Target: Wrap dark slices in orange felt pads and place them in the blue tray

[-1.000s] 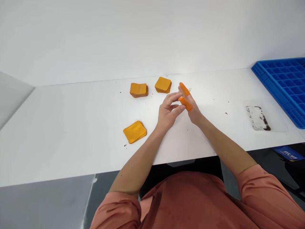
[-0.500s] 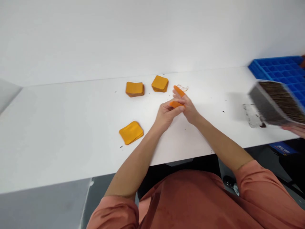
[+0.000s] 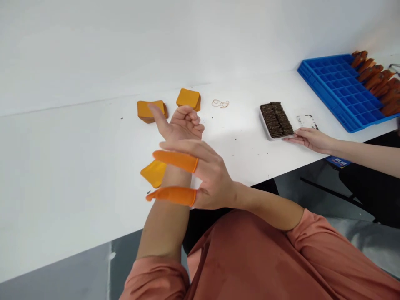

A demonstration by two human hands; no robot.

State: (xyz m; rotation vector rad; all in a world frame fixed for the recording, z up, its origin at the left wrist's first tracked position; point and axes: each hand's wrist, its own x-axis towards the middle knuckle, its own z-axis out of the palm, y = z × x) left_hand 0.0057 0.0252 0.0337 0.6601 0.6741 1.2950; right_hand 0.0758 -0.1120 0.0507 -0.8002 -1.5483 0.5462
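My left hand is turned palm up over the table, thumb out and fingers loosely curled, holding nothing. My right hand passes above my left forearm. Orange covers sit on its thumb and index finger, which are spread apart with nothing between them. Behind my left hand lies one yellow stack, with another yellow stack to its right. A third set of yellow pieces is partly hidden by my right hand and left forearm.
Another person's hand touches a white tray of dark brown strips. A blue compartment tray holds orange-brown pieces at the right. Thin loops lie near the wall.
My hands have come apart at the fingers; the right moved back over my left forearm. The other person's tray of brown strips, earlier lifted and tilted, now rests on the table. The view turned right.
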